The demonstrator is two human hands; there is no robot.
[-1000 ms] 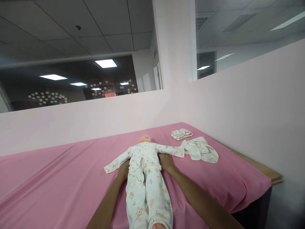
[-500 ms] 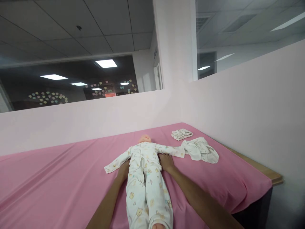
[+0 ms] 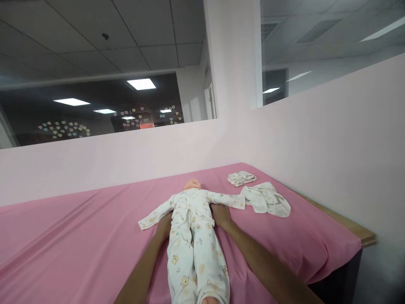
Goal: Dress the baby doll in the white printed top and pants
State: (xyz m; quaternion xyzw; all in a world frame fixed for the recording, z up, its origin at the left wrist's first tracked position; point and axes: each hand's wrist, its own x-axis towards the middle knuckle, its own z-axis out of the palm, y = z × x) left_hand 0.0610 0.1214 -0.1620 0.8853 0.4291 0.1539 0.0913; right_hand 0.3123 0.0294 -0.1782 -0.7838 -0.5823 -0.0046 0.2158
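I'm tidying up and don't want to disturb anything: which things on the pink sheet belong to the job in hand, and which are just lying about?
In the job, it seems:
doll, between left hand and right hand
printed outfit it wears

Apparently just lying about:
bundled printed cloth, farther back
crumpled white cloth, nearer the camera

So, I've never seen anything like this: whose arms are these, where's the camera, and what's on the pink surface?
No machine here: these bare arms belong to a person wearing one camera on the head, looking forward and down. The left hand and right hand are on either side of a doll lying face up in printed clothes on a pink sheet. Parts of both hands are hidden, so any grip is unclear. Beyond the right hand lie a rumpled cloth and, farther back, a smaller bundle.
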